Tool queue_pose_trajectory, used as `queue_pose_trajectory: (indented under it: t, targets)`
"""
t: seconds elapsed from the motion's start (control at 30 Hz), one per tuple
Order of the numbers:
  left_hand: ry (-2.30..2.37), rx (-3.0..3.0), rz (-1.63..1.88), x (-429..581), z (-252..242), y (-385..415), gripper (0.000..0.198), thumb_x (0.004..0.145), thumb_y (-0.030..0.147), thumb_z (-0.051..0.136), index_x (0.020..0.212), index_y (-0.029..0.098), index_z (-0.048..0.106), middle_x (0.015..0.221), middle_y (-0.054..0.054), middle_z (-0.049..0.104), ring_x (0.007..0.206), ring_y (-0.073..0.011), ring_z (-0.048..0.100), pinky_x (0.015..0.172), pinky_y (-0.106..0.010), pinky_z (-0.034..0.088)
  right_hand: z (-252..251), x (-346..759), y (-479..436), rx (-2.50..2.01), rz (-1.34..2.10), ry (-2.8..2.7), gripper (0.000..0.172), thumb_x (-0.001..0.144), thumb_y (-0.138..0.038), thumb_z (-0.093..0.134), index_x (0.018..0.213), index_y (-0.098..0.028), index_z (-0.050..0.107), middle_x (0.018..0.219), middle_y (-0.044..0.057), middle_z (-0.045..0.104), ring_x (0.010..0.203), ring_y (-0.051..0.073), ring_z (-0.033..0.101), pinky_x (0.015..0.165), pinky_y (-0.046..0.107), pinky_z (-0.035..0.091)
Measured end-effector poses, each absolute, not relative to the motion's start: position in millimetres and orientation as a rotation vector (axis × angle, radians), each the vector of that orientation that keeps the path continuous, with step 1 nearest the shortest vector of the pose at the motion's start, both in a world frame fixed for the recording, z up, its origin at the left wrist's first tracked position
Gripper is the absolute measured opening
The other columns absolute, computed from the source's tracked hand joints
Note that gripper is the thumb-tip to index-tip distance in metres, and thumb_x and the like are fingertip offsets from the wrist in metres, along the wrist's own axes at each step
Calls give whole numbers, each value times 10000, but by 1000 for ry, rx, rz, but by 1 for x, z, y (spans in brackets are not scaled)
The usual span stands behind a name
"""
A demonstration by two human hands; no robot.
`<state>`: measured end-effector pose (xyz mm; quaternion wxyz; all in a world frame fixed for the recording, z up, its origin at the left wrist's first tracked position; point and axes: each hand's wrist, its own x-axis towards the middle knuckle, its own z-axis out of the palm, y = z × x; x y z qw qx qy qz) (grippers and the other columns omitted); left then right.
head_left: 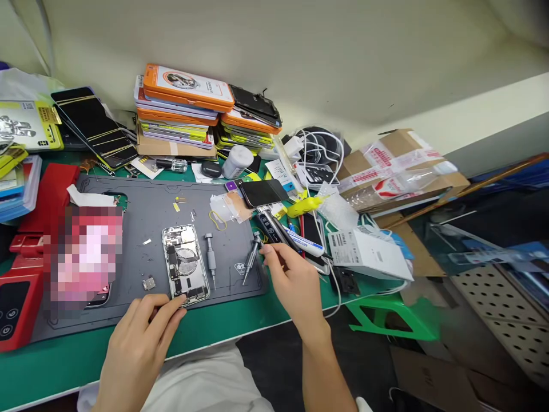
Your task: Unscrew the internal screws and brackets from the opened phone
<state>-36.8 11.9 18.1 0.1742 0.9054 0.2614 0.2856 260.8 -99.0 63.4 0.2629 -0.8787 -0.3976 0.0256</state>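
Note:
An opened phone [187, 266] lies on the grey work mat [146, 194], its inner parts showing. My left hand [139, 337] pinches its lower edge between thumb and fingers. A slim grey screwdriver [251, 259] slants across the mat's right end, tip toward me. At its upper end are the closed fingertips of my right hand [295, 280]; the exact contact is partly hidden. Between the phone and that tool lies a second screwdriver [210, 257]. Left of the phone are a small metal part [148, 282] and several tiny pieces.
A red device [19, 297] stands at the left beside a pixelated area. Stacked orange cases [189, 88] line the wall. Right of the mat are a yellow tool [305, 206], a white box [371, 254] and cables. A green stool [394, 315] is below the table.

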Motion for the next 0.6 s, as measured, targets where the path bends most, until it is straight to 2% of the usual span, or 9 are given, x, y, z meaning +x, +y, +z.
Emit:
queue_pose_trajectory:
  t: [0.1, 0.17, 0.3, 0.4, 0.6]
  targets:
    - [738, 2551, 805, -37, 18, 12, 209, 1150, 235, 602, 1329, 207, 708, 1106, -47, 668, 928, -176, 620, 878, -310, 488, 60, 266, -104, -2508, 20, -1046, 622, 1132, -710, 413, 862, -241, 720, 700, 44, 683, 603, 200, 583, 606, 329, 273]
    - [733, 2546, 799, -38, 19, 12, 209, 1150, 233, 600, 1326, 205, 709, 1112, -48, 670, 935, -178, 622, 888, -313, 490, 57, 273, -108, -2576, -30, -1028, 599, 1133, -682, 417, 902, -233, 739, 701, 60, 686, 593, 210, 566, 613, 340, 222]
    - [700, 2575, 815, -38, 20, 13, 221, 1161, 233, 571, 1317, 191, 722, 1112, -55, 677, 930, -183, 621, 896, -320, 483, 53, 284, -111, -2597, -35, -1106, 487, 1143, -575, 423, 1161, -247, 783, 952, 73, 790, 737, 240, 673, 655, 335, 314]
    - [699, 2594, 862, -36, 22, 14, 226, 1166, 234, 553, 1291, 178, 733, 1084, -59, 676, 905, -189, 608, 895, -336, 471, 50, 286, -103, -2589, -5, -1189, 407, 1141, -494, 455, 1200, -255, 779, 1090, 70, 798, 871, 251, 720, 690, 335, 367]
    - [692, 2607, 869, -33, 22, 15, 228, 1168, 228, 543, 1305, 178, 718, 1091, -65, 684, 916, -203, 603, 890, -346, 467, 49, 284, -89, -2576, -26, -1192, 258, 1074, -435, 595, 1101, -236, 757, 1065, 78, 744, 723, 201, 633, 596, 335, 206]
